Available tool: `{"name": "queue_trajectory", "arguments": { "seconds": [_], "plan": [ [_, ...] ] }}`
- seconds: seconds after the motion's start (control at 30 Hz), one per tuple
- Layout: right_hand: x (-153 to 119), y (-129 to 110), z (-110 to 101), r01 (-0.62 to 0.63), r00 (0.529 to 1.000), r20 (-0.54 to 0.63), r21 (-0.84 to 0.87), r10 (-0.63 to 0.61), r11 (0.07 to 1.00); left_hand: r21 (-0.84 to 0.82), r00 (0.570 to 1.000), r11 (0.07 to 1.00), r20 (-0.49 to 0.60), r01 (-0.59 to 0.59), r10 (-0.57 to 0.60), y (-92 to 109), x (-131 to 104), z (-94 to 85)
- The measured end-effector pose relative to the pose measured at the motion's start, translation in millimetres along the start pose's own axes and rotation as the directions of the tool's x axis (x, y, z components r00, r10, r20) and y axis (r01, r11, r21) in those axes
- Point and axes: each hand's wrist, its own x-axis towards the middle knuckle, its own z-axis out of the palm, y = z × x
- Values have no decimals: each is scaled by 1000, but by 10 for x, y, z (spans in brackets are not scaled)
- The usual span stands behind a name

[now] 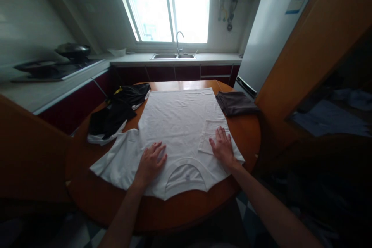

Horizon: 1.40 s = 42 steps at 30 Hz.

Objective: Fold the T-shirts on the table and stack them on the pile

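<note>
A white T-shirt (177, 124) lies spread on a round wooden table (186, 213), its neckline toward me and its hem at the far side. My left hand (150, 162) rests on it left of the collar, fingers slightly spread and holding nothing. Flat over the lower part of the chest pocket (207, 135), near the shirt's right edge, is my right hand (223, 146), its fingers extended with nothing in them. The left sleeve is laid out flat; the right sleeve is partly hidden beneath my hand and forearm.
Black and white clothing (119, 112) lies in a loose heap at the table's left. Folded dark cloth (237, 103) sits at the far right. Beyond are a counter with a sink (173, 56), a stove with a pan (72, 50), and a fridge (270, 31) on the right.
</note>
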Motion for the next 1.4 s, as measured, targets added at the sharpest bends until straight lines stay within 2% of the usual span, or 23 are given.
{"name": "queue_trajectory", "arguments": {
  "seconds": [0.1, 0.2, 0.3, 0.37, 0.53, 0.63, 0.7, 0.8, 0.9, 0.97, 1.0, 1.07, 1.17, 1.3, 1.4],
  "plan": [
    [-47, 141, -23, 25, 1000, -6, 4, -25, 1000, 12, 1000, 1000, 3, -3, 3, 11, -3, -4],
    [-97, 269, -29, -29, 997, -67, -33, 26, 999, 12, 1000, 1000, 3, 4, -4, 17, -11, -2],
    [-135, 353, -16, -61, 998, -13, -77, 60, 995, 6, 1000, 1000, -7, 5, -5, 10, -13, 3],
    [-147, 365, -13, -56, 998, 6, -101, 57, 993, 2, 1000, 1000, -4, 4, -4, 6, -12, 5],
    [-181, 310, 1, 3, 999, -46, -115, -8, 993, -15, 999, 999, 8, 47, -47, 69, -38, -13],
    [-230, 326, 93, 38, 999, -23, -131, -42, 991, -103, 998, 992, -9, 69, -70, 133, -57, -70],
    [-252, 370, 179, 47, 998, -34, -137, -52, 989, -200, 994, 977, -65, 77, -92, 121, -63, -146],
    [-257, 442, 280, 66, 995, -63, -127, -74, 990, -245, 952, 956, -220, 159, -214, -67, -103, -333],
    [-254, 492, 323, 91, 992, -81, -102, -99, 991, -143, 825, 913, -391, 383, -407, -436, -242, -567],
    [-255, 516, 337, 100, 990, -87, -83, -107, 992, -48, 735, 831, -441, 554, -515, -695, -385, -703],
    [-255, 527, 346, 100, 990, -91, -73, -107, 992, -2, 706, 785, -437, 619, -558, -804, -460, -755],
    [-257, 549, 366, 106, 989, -100, -52, -111, 993, 76, 696, 730, -382, 679, -608, -958, -595, -817],
    [-263, 572, 389, 123, 985, -116, -25, -125, 992, 125, 745, 752, -311, 648, -590, -1046, -709, -823],
    [-269, 560, 370, 133, 983, -124, -9, -133, 991, 69, 770, 811, -371, 581, -520, -1076, -697, -805],
    [-268, 537, 346, 117, 986, -123, -4, -116, 993, -43, 733, 821, -426, 570, -531, -1118, -658, -871]
  ]
}}
